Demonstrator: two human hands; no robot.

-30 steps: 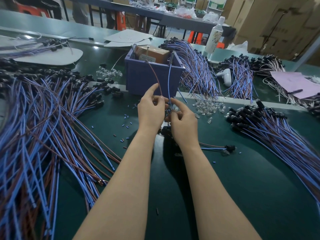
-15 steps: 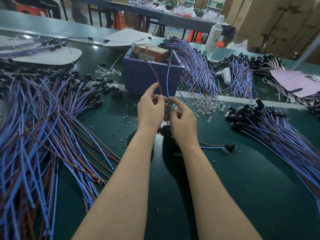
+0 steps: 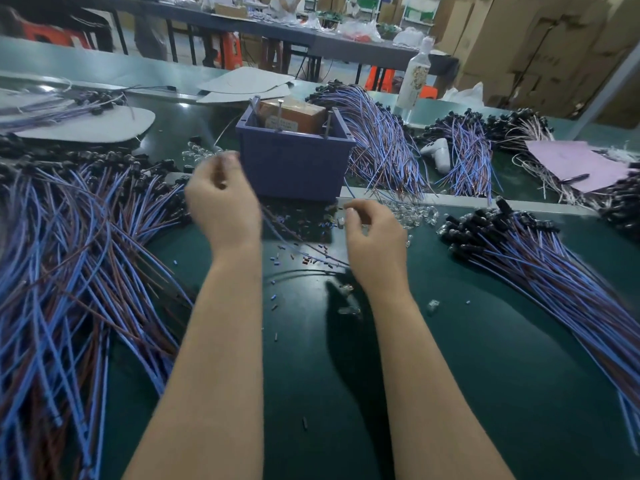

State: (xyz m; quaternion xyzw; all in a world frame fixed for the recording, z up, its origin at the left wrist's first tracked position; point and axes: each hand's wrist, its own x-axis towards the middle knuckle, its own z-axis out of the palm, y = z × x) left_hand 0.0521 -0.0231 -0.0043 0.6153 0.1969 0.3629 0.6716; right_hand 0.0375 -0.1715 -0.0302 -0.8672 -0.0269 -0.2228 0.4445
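My left hand [image 3: 221,202] is blurred, up in front of the purple bin's left corner, fingers curled. A thin blue and brown wire pair [image 3: 301,249] runs from under it down to the right, towards my right wrist. My right hand [image 3: 375,237] hovers low over the green mat with fingers curled; a small clear LED [image 3: 341,222] sits at its thumb and fingertip. A pile of clear LEDs [image 3: 412,213] lies just right of that hand. A small black and clear part [image 3: 346,289] lies on the mat below my right wrist.
The purple bin [image 3: 294,168] holds a brown box. Big bundles of blue and brown wires with black ends lie left [image 3: 69,254], right [image 3: 536,258] and behind [image 3: 384,140]. Tiny blue offcuts dot the green mat [image 3: 311,375]. A bottle [image 3: 414,77] and pink paper [image 3: 578,161] sit beyond.
My hands were together pinching an upright wire pair in front of the bin. They have parted: the left swung left and up, the right dropped right towards the LEDs.
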